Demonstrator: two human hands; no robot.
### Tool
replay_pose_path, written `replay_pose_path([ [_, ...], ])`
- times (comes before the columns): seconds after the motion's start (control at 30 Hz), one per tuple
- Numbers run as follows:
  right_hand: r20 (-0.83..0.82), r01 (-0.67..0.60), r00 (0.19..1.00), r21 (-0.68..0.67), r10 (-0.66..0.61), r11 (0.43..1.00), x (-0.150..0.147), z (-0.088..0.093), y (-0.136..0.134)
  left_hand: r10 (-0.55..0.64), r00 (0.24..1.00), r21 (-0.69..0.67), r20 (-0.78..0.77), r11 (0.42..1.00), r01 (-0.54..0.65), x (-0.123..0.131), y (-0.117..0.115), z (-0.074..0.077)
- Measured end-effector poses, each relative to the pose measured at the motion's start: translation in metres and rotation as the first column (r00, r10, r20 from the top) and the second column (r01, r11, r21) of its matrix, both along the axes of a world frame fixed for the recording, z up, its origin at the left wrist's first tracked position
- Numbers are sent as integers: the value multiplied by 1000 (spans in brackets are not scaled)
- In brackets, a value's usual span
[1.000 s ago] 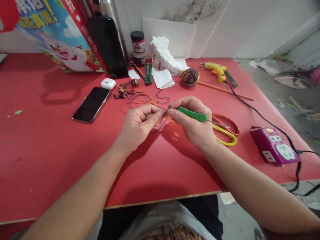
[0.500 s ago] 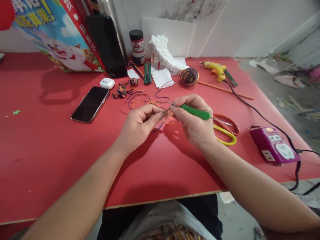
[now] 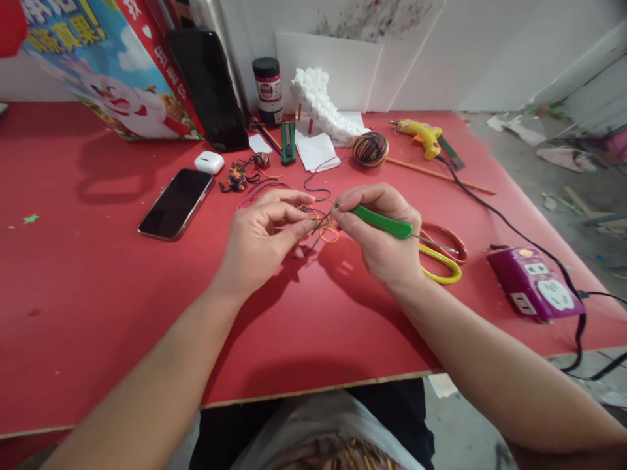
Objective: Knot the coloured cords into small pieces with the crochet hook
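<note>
My right hand [image 3: 379, 232] is closed around a crochet hook with a green handle [image 3: 385, 222]; its metal shaft sticks out behind, over the scissors. Between thumb and index finger, my left hand [image 3: 269, 228] pinches a dark strand of multicoloured yarn [image 3: 321, 225]. The yarn runs across to the right fingertips, where the working end of the hook is mostly hidden. Loose orange, purple and dark loops of the yarn lie on the table under and behind both hands. A ball of multicoloured yarn [image 3: 371, 149] sits behind my right hand.
Scissors with orange and yellow handles [image 3: 448, 274] lie right of my right hand. Farther right are a purple power socket block [image 3: 536, 284], a black cable and a yellow glue gun [image 3: 421, 136]. A phone [image 3: 176, 203] and earbud case [image 3: 209, 162] lie left on the red table [image 3: 122, 313].
My left hand has shifted slightly left, and its fingers have spread and lifted a little while the thumb and index keep the yarn. The right hand has hardly moved.
</note>
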State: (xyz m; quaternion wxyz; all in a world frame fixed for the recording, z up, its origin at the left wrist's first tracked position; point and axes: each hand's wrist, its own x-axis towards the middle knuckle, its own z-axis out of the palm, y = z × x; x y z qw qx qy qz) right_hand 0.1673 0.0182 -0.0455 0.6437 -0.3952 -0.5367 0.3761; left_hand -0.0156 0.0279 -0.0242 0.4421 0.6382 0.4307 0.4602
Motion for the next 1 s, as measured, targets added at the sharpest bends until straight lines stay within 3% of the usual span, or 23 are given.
replay_pose_path([
  [0.1, 11, 6, 1000, -1, -6, 1000, 0, 1, 0, -29, 976, -212, 217, 974, 76, 1, 1, -6],
  [0.17, 21, 7, 1000, 3, -7, 1000, 0, 1, 0, -37, 959, -219, 279, 971, 101, 1, 2, -7],
  [0.27, 27, 4, 1000, 21, -5, 1000, 0, 0, 0, -69, 984, -85, 163, 993, 83, 2, 1, -6],
  [0.4, 35, -13, 999, 71, 10, 997, 0, -2, 0, 0, 997, 114, -75, 993, 9, 4, -4, -2],
  [0.67, 59, -18, 998, 84, 13, 996, -2, -2, -2, 90, 993, 45, -71, 995, -87, 11, -7, -7],
  [0.87, 91, -11, 996, 65, 5, 998, -2, -3, -2, 213, 958, 270, -190, 950, -158, 10, -9, -9],
  [1.0, 131, -11, 991, 89, -1, 996, -2, -1, -3, 243, 919, 422, -312, 902, -95, 8, -9, -11],
])
